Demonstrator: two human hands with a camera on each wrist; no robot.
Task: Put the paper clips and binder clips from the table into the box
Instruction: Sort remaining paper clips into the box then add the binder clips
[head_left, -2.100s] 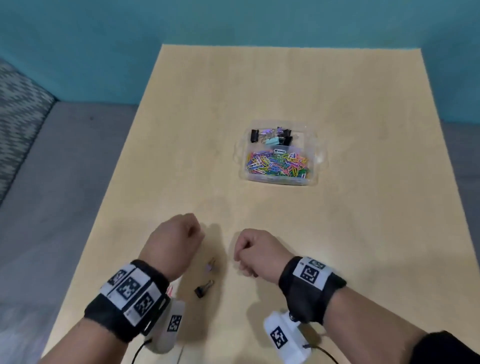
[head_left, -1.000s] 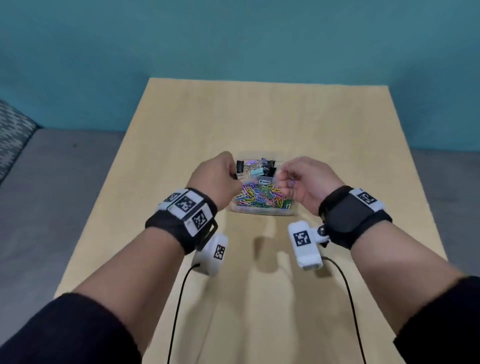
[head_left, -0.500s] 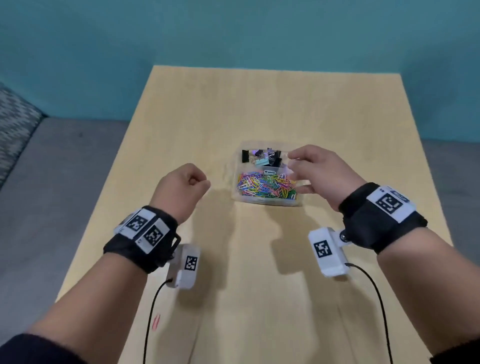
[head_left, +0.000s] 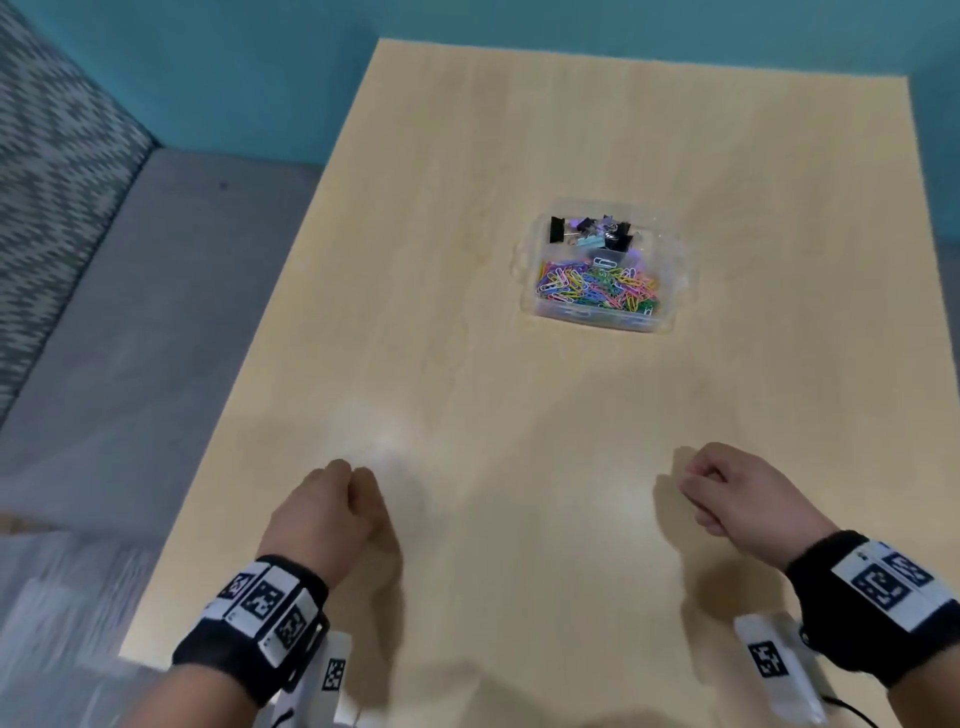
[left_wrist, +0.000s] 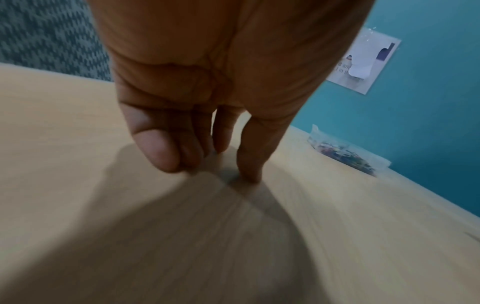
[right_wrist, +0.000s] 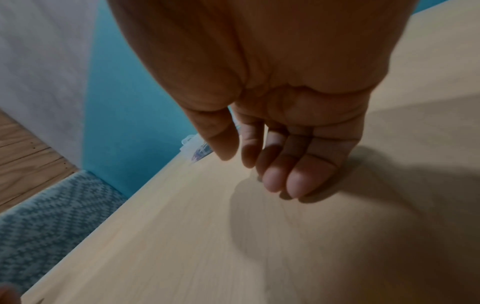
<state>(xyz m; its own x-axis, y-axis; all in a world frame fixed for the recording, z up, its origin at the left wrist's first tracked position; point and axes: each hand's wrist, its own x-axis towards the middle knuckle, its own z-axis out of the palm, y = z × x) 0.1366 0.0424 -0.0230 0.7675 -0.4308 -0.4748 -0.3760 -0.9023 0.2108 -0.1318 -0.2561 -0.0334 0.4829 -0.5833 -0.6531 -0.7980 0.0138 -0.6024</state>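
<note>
A clear plastic box (head_left: 680, 270) stands on the far middle of the wooden table (head_left: 519, 405). Its back half holds several binder clips (head_left: 592, 234) and its front half a heap of coloured paper clips (head_left: 597, 288). My left hand (head_left: 358, 483) hovers low over the near left of the table, fingers loosely curled, holding nothing (left_wrist: 207, 156). Near the right side my right hand (head_left: 696, 488) also hangs loosely curled and holds nothing (right_wrist: 249, 164). I see no clips on the table. The box (left_wrist: 345, 154) shows far off in the left wrist view, and partly behind the thumb, box (right_wrist: 193, 148), in the right wrist view.
Grey carpet (head_left: 130, 312) and a patterned rug (head_left: 52, 182) lie left of the table's left edge. A teal wall (head_left: 234, 67) runs behind the far edge. A paper sheet (left_wrist: 363, 61) hangs on that wall.
Both hands have drawn back from the box to the near part of the table, empty. The binder clips that lay on the table earlier are gone from it.
</note>
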